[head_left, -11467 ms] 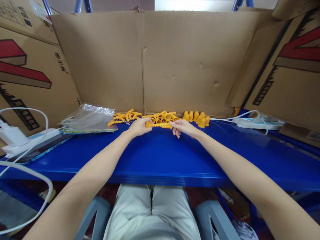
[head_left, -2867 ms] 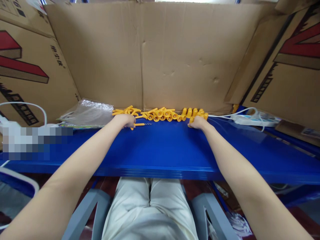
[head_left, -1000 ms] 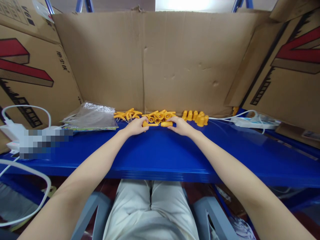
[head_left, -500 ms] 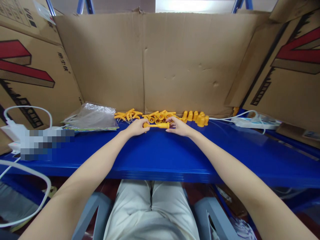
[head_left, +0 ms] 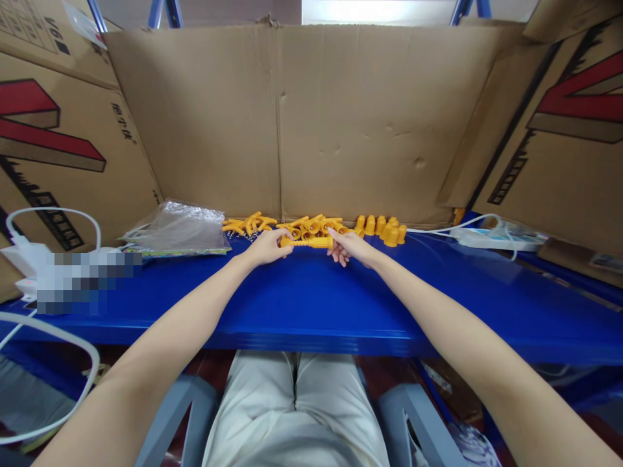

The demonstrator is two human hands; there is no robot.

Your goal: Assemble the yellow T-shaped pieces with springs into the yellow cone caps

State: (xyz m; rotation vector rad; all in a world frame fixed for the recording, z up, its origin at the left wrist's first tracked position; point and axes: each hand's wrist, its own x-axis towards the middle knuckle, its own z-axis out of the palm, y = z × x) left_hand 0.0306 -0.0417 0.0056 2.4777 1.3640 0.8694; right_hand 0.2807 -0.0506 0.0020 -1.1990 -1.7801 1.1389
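A yellow plastic part with a ridged, screw-like shaft and a wider cylindrical right end (head_left: 318,242) lies level between my hands, just above the blue tabletop. My left hand (head_left: 269,246) is closed on its left end, thumb and fingers pinching it. Around the wide right end, my right hand (head_left: 351,246) closes with the thumb above and the other fingers curled below. Right behind them is a pile of yellow hollow cups and sticks (head_left: 314,226). Yellow branching pieces (head_left: 250,223) with small metal bits lie to the left, and upright yellow caps (head_left: 382,227) stand to the right.
A stack of clear plastic bags (head_left: 178,227) lies at the left on the blue table (head_left: 302,305). White power strips with cables sit at the left and at the far right (head_left: 496,240). A cardboard wall (head_left: 370,117) rises behind, with printed boxes on both sides.
My right hand has turned and moved slightly left onto the part's wide end, its fingers now curled underneath. My left hand stays nearly in place, still holding the other end.
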